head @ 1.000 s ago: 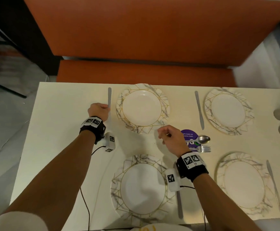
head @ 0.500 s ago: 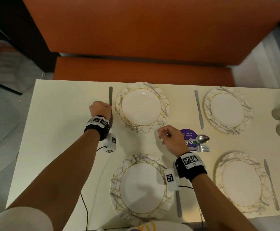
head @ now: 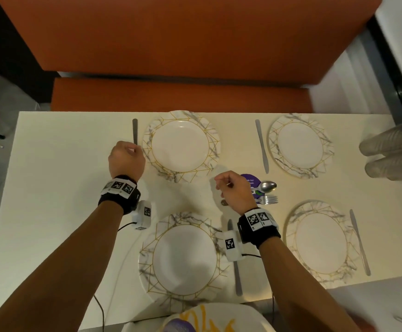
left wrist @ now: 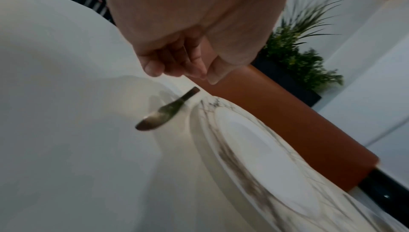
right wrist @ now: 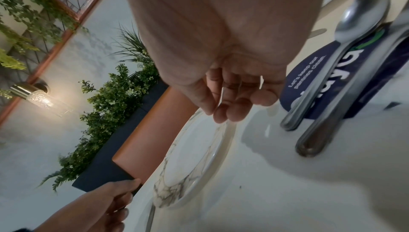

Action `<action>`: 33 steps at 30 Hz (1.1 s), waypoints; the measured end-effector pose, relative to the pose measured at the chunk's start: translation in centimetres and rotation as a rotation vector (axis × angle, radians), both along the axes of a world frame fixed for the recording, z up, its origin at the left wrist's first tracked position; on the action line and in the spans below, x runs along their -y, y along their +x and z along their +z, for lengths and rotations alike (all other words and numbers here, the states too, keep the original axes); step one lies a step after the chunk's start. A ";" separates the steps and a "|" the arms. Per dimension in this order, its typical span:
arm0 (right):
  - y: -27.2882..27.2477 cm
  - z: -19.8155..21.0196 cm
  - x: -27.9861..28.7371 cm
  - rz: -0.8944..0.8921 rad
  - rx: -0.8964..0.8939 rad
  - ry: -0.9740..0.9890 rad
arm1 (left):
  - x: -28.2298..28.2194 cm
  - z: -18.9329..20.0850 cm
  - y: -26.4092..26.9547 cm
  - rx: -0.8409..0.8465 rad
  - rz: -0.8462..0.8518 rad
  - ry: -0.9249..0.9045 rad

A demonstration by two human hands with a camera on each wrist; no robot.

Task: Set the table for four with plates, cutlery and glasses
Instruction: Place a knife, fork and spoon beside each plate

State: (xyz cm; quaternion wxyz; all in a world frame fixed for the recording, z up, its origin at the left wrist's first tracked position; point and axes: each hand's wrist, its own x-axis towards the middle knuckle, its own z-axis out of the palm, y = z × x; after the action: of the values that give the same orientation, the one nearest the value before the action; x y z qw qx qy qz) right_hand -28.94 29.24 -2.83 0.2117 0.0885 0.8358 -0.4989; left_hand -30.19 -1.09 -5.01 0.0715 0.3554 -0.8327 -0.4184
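Orange bench seating (head: 183,39) runs behind a pale table (head: 51,188), its top edge cut off. Four marbled plates lie on the table: far left plate (head: 180,146), far right plate (head: 300,145), near left plate (head: 183,259) and near right plate (head: 321,243), each with a knife beside it. The far left knife (head: 135,130) is half hidden behind the left hand (head: 126,159), which hovers above it with fingers loosely curled, holding nothing in the wrist view. The right hand (head: 234,191) hangs over the table between the left plates, fingers relaxed and bent, empty; it covers the handles of a spoon (head: 268,186) and fork (head: 270,200) lying on a purple sticker (head: 251,180). At the right edge, blurred clear glasses (head: 391,152) are cut off.
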 end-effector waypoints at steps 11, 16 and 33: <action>-1.4 -1.7 -10.4 -0.110 -0.240 0.476 | -14.9 1.1 3.1 -0.138 -0.384 0.069; -2.7 -2.1 -13.8 -0.091 -0.071 0.671 | -21.3 1.4 3.1 -0.042 -0.487 0.119; -7.8 2.9 -15.7 0.158 -0.245 0.243 | -28.9 4.3 -1.0 0.119 -0.589 0.082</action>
State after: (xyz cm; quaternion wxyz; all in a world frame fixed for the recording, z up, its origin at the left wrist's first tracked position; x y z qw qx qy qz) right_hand -36.78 44.94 0.06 0.1345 -0.0138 0.9137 -0.3832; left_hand -31.18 27.83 -0.74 -0.1163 0.1253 -0.8851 -0.4328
